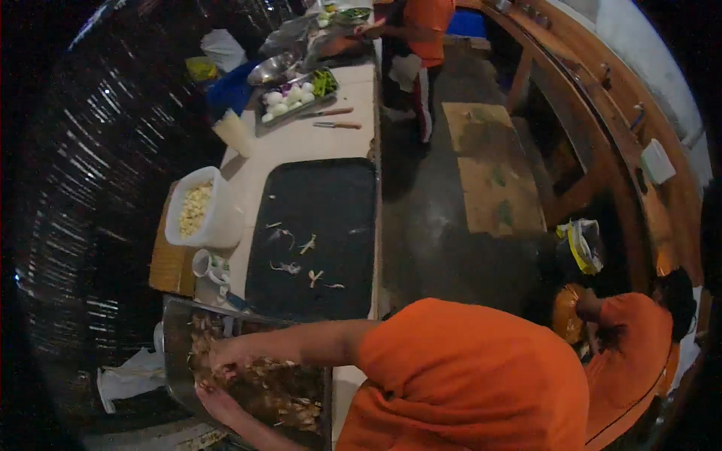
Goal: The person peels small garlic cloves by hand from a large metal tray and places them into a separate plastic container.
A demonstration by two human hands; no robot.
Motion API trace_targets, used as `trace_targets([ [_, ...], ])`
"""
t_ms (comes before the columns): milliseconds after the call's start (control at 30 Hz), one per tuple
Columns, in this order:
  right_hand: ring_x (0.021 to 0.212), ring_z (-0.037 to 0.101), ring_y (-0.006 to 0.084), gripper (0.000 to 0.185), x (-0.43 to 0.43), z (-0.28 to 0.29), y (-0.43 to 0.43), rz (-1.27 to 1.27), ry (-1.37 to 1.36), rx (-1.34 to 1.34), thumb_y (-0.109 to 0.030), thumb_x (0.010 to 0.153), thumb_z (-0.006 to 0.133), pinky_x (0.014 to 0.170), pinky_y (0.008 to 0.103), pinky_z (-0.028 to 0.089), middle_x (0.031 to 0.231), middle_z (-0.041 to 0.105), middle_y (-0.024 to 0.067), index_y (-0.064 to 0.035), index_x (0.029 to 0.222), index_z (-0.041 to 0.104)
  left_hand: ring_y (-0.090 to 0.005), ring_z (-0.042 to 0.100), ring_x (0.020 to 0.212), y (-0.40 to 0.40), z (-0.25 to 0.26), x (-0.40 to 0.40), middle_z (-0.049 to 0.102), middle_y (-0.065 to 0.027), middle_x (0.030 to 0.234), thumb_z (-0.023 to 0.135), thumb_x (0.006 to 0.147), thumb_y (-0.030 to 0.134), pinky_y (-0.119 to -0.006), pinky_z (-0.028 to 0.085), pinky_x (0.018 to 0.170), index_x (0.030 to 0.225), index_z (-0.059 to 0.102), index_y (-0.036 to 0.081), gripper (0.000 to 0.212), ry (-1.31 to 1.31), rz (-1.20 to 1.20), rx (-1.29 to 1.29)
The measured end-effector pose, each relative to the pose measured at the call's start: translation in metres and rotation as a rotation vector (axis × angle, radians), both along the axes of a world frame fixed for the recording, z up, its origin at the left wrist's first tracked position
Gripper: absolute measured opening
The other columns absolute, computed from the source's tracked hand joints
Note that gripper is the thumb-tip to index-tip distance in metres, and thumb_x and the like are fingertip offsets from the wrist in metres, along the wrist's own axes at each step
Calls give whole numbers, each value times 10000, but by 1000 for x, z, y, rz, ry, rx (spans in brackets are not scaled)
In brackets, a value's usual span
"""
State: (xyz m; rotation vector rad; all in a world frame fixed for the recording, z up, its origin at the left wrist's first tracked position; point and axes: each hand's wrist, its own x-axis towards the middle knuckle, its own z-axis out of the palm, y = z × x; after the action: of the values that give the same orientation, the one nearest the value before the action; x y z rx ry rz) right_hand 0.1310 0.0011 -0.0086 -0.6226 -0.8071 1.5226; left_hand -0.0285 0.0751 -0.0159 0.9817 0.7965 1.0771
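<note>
My right hand [230, 356] reaches down into a deep metal tray [176, 338] that holds brown and pale loose pieces [282, 389], too blurred to name. Just below it in the picture, my left hand [217, 399] is among the same pieces near the tray's left side. The fingertips of both hands are close together; what they hold is not clear. Beyond the metal tray lies a black tray [316, 220] with scattered pale scraps. A white plastic tub [223, 217] of pale peeled cloves or chunks stands beside it, near a white printed cup [211, 265].
Farther along the tiled counter [316, 144] are two knives [337, 125], a tray of peeled onions [287, 100] and green vegetables, and a metal bowl [273, 69]. One co-worker [431, 34] stands at the far end; another [632, 338] is at the right. Cardboard [496, 169] lies on the floor.
</note>
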Motion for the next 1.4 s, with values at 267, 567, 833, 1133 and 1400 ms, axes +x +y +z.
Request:
trace_targets([
  [267,486,454,101,342,11,7,1,-20,-269,-21,-242,671,613,396,244,365,590,478,9,-27,910,496,-126,478,729,-30,28,27,499,-55,821,591,711,170,-257,387,624,887,481,33,249,383,-74,195],
  [567,518,497,102,274,19,7,-5,-82,-598,118,-117,635,600,441,231,401,653,518,50,-30,864,477,-125,501,721,-30,17,31,525,-52,786,597,680,128,-244,407,611,673,532,21,126,485,-152,211],
  [833,610,504,137,221,8,6,1,24,-486,2,-48,662,573,510,252,412,729,511,92,-2,845,458,-160,548,582,-28,10,19,531,-81,696,561,713,122,-290,468,538,784,507,5,147,179,-314,138],
  [1133,569,483,141,167,6,17,-5,82,-382,-101,2,663,554,496,253,394,685,490,69,-32,781,442,-106,519,545,-31,14,23,520,-31,650,565,709,137,-209,436,479,726,508,39,115,217,-281,164],
  [1400,623,488,132,155,13,22,-4,6,-190,-175,10,688,527,509,246,396,716,504,58,-35,818,456,-99,518,622,-45,36,23,531,-36,689,585,707,170,-219,431,491,808,493,32,194,150,-382,181],
])
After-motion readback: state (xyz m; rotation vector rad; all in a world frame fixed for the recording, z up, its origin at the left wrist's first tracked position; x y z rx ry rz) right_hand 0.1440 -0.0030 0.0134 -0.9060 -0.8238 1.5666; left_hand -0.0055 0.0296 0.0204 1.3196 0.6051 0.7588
